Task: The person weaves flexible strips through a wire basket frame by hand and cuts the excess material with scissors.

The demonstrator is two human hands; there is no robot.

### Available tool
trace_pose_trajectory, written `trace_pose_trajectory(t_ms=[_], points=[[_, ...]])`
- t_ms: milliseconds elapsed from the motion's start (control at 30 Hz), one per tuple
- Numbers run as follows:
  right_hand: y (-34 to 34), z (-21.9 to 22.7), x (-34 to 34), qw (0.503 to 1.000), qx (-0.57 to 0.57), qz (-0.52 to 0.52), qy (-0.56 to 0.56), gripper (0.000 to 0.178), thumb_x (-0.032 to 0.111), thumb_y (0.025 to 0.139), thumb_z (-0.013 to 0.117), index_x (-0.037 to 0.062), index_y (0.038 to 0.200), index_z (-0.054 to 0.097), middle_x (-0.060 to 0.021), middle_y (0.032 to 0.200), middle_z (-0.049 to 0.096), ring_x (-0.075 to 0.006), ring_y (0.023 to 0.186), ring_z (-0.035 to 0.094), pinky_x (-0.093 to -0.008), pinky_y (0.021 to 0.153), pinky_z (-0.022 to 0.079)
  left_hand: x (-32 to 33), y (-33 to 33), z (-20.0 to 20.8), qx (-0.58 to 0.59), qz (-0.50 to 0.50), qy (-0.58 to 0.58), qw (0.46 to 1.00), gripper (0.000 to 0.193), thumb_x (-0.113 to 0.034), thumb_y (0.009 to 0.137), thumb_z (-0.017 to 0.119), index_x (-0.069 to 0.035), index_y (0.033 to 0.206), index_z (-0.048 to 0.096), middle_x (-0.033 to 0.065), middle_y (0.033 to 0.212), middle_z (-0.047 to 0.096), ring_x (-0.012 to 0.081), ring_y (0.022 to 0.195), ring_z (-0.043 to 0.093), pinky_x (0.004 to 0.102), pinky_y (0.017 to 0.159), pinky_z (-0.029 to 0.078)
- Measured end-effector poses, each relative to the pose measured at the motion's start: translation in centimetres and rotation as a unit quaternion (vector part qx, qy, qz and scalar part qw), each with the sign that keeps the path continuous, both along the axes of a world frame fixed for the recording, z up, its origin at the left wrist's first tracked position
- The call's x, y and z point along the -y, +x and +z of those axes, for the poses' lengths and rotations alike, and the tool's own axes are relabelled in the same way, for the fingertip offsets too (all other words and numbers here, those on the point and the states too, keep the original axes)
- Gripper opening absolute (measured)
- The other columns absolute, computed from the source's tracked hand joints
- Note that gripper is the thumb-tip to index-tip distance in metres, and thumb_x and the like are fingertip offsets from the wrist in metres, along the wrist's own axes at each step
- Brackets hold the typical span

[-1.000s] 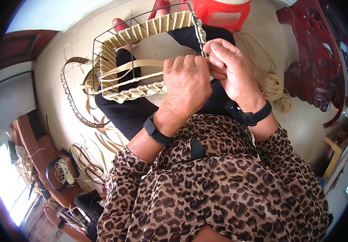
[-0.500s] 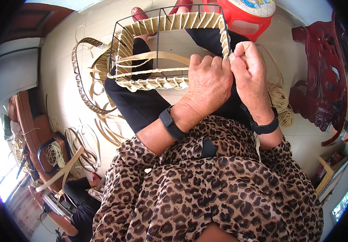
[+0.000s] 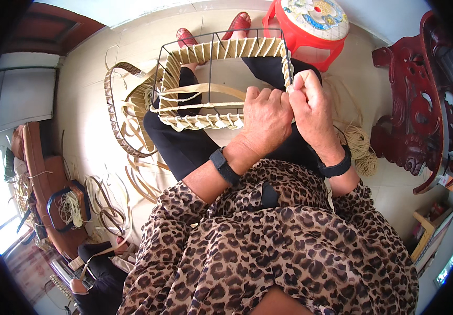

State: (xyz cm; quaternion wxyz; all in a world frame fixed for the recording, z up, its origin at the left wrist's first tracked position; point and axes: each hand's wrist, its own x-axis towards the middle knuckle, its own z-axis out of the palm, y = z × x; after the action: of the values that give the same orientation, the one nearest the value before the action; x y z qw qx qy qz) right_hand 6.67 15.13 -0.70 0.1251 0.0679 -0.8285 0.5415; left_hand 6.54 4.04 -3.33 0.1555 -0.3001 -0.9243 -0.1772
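Observation:
A rectangular basket frame (image 3: 213, 51) of black wire rests over my lap, with wide tan strips bound to it by pale cord in slanting wraps. My left hand (image 3: 267, 116) is closed over its near right corner, knuckles up, hiding that corner. A loose flat tan strip (image 3: 211, 87) and a pale twisted cord (image 3: 205, 105) run across the frame's opening to this hand. Close against it, my right hand (image 3: 310, 102) is closed in a pinch by the frame's right side. What lies between its fingers is hidden.
Another strip-woven frame (image 3: 112, 113) lies on the floor at the left, among loose strips. A red stool (image 3: 310, 34) stands at the far right, with a carved dark wood seat (image 3: 415, 94) beyond. Bundled cord (image 3: 360, 147) lies right. Another person (image 3: 100, 283) sits lower left.
The frame sits slightly lower in the view, and both hands have shifted a little left, still closed. At the lower left, the other person's raised arm and strip have come down.

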Motion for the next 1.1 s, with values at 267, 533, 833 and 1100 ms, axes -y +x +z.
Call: trace_pose_trajectory(t_ms=[267, 533, 833, 1100], points=[[-0.5, -0.7, -2.7, 0.933, 0.166, 0.091, -0.307, 0.025, 0.019, 0.087, 0.043, 0.0019, 0.106, 0.041, -0.0029, 0.069, 0.052, -0.0048, 0.056, 0.041, -0.0181, 0.051, 0.035, 2.0, -0.6, 1.6, 0.003, -0.02, 0.043, 0.999, 0.025, -0.015, 0.066, 0.06, -0.002, 0.085, 0.052, 0.0077, 0.075, 0.054, 0.0239, 0.072, 0.052, 0.0364, 0.068, 0.036], [0.9, -1.7, -3.2, 0.938, 0.212, 0.054, -0.268, 0.062, 0.048, 0.079, 0.051, -0.0027, 0.113, 0.043, -0.0063, 0.091, 0.05, -0.0085, 0.069, 0.042, -0.0183, 0.052, 0.035, 10.9, 0.5, 2.6, -0.044, 0.176, 0.107, 0.978, 0.03, -0.004, 0.071, 0.059, -0.002, 0.1, 0.054, 0.0138, 0.1, 0.054, 0.0278, 0.096, 0.05, 0.0358, 0.085, 0.038], [0.2, -3.1, -3.2, 0.97, 0.18, 0.109, -0.118, 0.013, 0.004, 0.078, 0.057, -0.001, 0.09, 0.056, -0.0012, 0.082, 0.055, -0.0055, 0.073, 0.05, -0.0198, 0.066, 0.042, 15.7, 1.0, 2.3, 0.013, 0.346, 0.232, 0.909, 0.02, -0.012, 0.078, 0.055, -0.002, 0.095, 0.057, 0.0107, 0.09, 0.06, 0.0202, 0.084, 0.056, 0.0313, 0.076, 0.043], [-0.1, -3.0, -4.1, 0.975, 0.176, 0.113, -0.069, 0.011, 0.005, 0.079, 0.054, -0.0005, 0.089, 0.057, -0.0013, 0.08, 0.055, -0.0062, 0.072, 0.05, -0.0207, 0.065, 0.041, 9.5, 1.1, 2.5, -0.072, 0.158, 0.19, 0.966, 0.022, 0.0, 0.071, 0.057, 0.0, 0.093, 0.055, 0.0143, 0.095, 0.056, 0.0273, 0.091, 0.053, 0.0341, 0.081, 0.041]])
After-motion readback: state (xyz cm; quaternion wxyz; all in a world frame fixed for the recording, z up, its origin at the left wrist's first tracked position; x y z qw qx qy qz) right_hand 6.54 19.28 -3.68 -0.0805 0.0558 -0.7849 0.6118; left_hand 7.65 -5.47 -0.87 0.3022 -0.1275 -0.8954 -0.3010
